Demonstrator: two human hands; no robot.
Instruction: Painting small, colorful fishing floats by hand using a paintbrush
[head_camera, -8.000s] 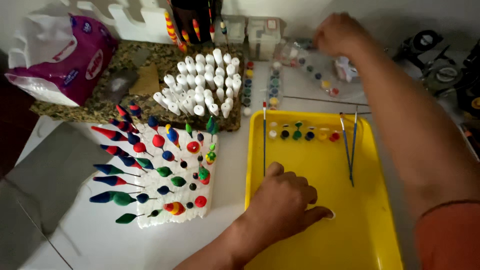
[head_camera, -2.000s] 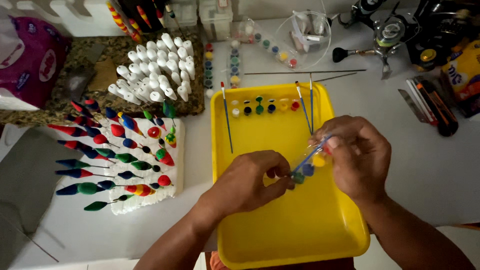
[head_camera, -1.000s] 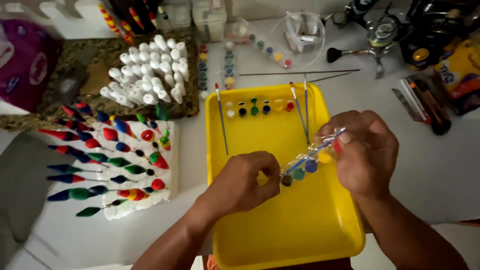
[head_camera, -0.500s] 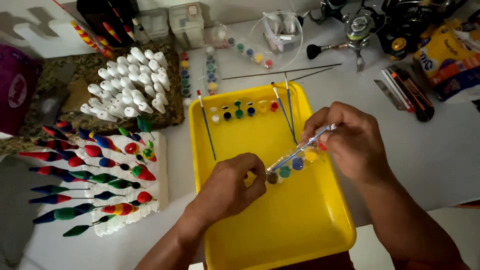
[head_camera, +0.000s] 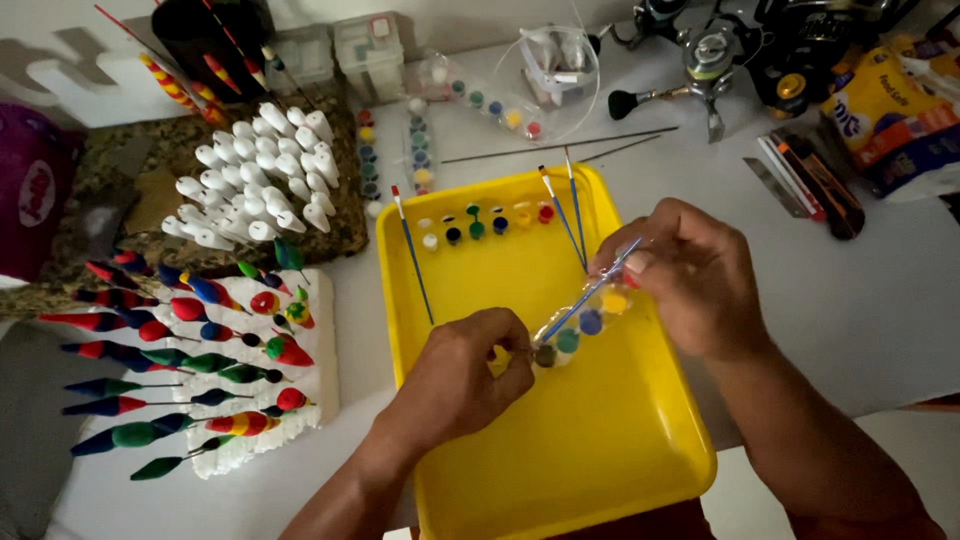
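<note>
Over the yellow tray (head_camera: 600, 470), both hands hold a clear packet of small paint pots (head_camera: 580, 322) stretched between them, seemingly to steady it for opening. The left hand (head_camera: 460, 375) curls its fingers closed, pinching the lower end; the right hand (head_camera: 690, 270) grips the upper end between thumb and fingertips.

Place: a home hobby workbench for painting fishing floats.
Evidence, left of frame: painted floats stuck in a white foam block (head_camera: 300, 400); unpainted white floats (head_camera: 260, 180).
Evidence, upper right: black fishing reels (head_camera: 720, 50).
Evidence, centre: yellow plastic tray (head_camera: 560, 450) with small paint pots (head_camera: 485, 222) and thin brushes (head_camera: 412, 255) on the white tabletop (head_camera: 880, 300).
</note>
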